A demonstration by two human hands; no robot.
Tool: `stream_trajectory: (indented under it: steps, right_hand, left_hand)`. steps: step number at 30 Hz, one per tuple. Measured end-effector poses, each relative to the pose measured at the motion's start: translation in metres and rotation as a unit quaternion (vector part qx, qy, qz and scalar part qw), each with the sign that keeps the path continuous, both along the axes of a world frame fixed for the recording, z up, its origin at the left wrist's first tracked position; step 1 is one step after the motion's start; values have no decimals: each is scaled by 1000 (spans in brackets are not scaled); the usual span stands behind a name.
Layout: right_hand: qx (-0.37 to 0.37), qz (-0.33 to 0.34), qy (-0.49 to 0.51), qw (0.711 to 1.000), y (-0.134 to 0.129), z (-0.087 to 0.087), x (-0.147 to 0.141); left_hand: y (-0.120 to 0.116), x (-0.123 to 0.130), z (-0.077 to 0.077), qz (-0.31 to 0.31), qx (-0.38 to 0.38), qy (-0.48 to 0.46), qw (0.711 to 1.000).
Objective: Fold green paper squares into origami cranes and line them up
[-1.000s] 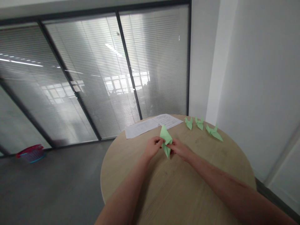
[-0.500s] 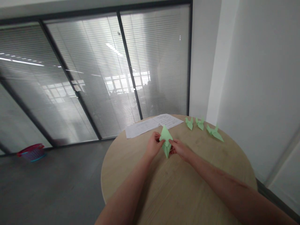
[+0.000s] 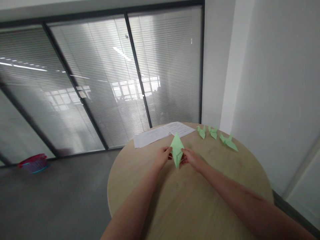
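Observation:
A light green sheet of origami paper (image 3: pixel 177 148), folded into a long diamond, is held between my two hands over the round table. My left hand (image 3: pixel 163 156) pinches its left corner, thumb on top and fingers curled beneath. At the right corner, my right hand (image 3: pixel 191 158) grips it the same way. A slit runs down the lower half of the diamond, with a crosswise fold edge above it. Farther back on the right stand three green folded paper cranes: one (image 3: pixel 201 132), a second (image 3: pixel 213 132) and a larger one (image 3: pixel 229 142).
White papers (image 3: pixel 152 136), one sheet printed, lie at the far edge of the wooden table (image 3: pixel 195 203). Behind it is a glass partition with blinds (image 3: pixel 165 66); a white wall (image 3: pixel 275 100) rises at the right. A red and blue basket (image 3: pixel 33 163) sits on the floor at left.
My left thumb has drawn back from the diamond's front to its left edge, uncovering more of the paper. The right hand has stayed nearly in place.

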State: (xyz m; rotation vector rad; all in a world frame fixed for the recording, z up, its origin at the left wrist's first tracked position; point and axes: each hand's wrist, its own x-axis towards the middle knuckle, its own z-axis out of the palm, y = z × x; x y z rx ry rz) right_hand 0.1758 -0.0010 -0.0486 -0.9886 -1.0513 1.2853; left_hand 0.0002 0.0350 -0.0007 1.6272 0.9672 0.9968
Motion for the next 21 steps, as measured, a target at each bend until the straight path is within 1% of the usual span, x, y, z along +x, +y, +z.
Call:
stream_trajectory:
  steps: [4, 7, 12, 15, 18, 21]
  right_hand:
    - [-6, -5, -5, 1000, 0, 1, 1]
    - [0, -11, -13, 1000, 0, 1, 2]
    - [-3, -16, -28, 999, 0, 0, 2]
    - [9, -21, -39, 999, -2, 1, 2]
    - [18, -31, -43, 998, -4, 4, 2]
    - [17, -37, -29, 999, -4, 4, 3]
  left_hand:
    - [-2, 1, 1, -3, -18, 5, 1000]
    - [-3, 1, 1, -3, -17, 14, 1000]
    - [-2, 2, 3, 9, 19, 46, 999]
    - [-2, 2, 3, 10, 39, 56, 998]
    - [-2, 2, 2, 11, 44, 53, 998]
    - [-3, 3, 1, 13, 54, 26, 998]
